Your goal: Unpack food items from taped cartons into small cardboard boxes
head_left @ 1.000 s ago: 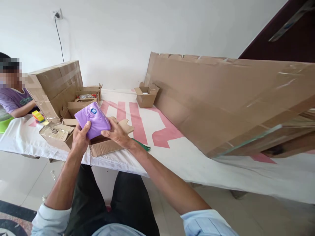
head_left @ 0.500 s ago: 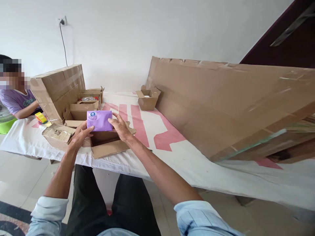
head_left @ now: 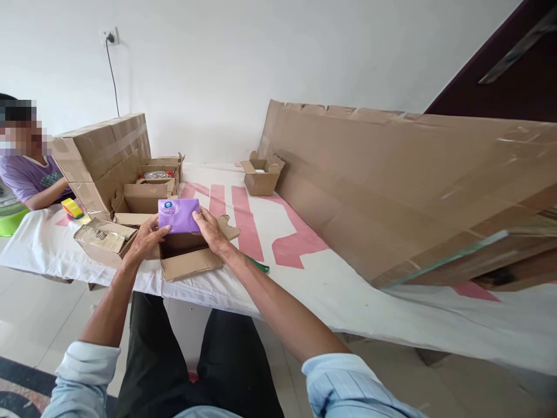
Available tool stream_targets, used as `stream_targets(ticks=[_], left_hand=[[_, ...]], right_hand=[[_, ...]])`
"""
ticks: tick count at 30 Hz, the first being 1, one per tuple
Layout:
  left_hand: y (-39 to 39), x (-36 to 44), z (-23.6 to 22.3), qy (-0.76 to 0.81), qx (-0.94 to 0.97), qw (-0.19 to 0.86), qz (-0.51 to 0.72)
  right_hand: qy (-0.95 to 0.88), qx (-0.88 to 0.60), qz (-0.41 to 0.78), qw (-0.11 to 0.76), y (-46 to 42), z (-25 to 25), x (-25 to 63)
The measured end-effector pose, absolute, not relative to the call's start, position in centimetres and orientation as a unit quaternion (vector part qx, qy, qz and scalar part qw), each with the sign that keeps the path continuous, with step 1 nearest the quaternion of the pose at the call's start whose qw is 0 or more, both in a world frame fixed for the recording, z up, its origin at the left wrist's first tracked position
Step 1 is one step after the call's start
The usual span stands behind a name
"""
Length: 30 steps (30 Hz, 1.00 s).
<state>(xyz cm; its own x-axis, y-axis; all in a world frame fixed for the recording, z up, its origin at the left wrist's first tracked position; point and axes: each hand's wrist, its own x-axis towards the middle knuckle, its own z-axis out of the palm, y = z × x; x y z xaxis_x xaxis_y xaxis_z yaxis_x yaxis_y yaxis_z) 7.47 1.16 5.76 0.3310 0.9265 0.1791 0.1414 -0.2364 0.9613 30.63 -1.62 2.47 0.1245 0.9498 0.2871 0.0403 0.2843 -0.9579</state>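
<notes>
A purple packet [head_left: 179, 216] with a blue and white logo, its contents hidden, is held up between both hands. My left hand [head_left: 148, 237] grips its left edge, thumb on the front face. On the right edge my right hand [head_left: 209, 227] closes the same way. Just below the packet stands an open cardboard box [head_left: 191, 264], its front flap folded out toward me and its inside dark. To the left of that box sits another small carton [head_left: 102, 238] with printed flaps.
Stacked taped cartons [head_left: 104, 151] and open boxes [head_left: 148, 200] stand at the left, near yellow tape [head_left: 72, 208] and a seated person [head_left: 32, 174]. A small open box [head_left: 262, 175] is at the back. A large cardboard sheet [head_left: 391, 191] leans on the right. A green strip [head_left: 257, 264] lies by my right forearm.
Both hands have shifted the purple packet slightly to the right and a little lower over the open box. More of the green strip shows beside my right forearm.
</notes>
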Motion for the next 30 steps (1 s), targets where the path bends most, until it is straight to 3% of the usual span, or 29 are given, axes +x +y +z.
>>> stream_targets(ticks=[5,17,30], left_hand=[[-0.2,8.0,6.6,0.329,0.675,0.466,0.467],[0.1,8.4,7.0,0.231,0.706,0.461,0.485],[1.6,9.1,8.1,0.242,0.715,0.454,0.473]], right_hand=[[-0.569,-0.411,0.308,0.642,-2.8,4.0,30.3],[-0.584,-0.384,0.284,0.656,-3.4,4.3,30.7],[-0.596,-0.360,0.268,0.666,-0.7,3.5,31.4]])
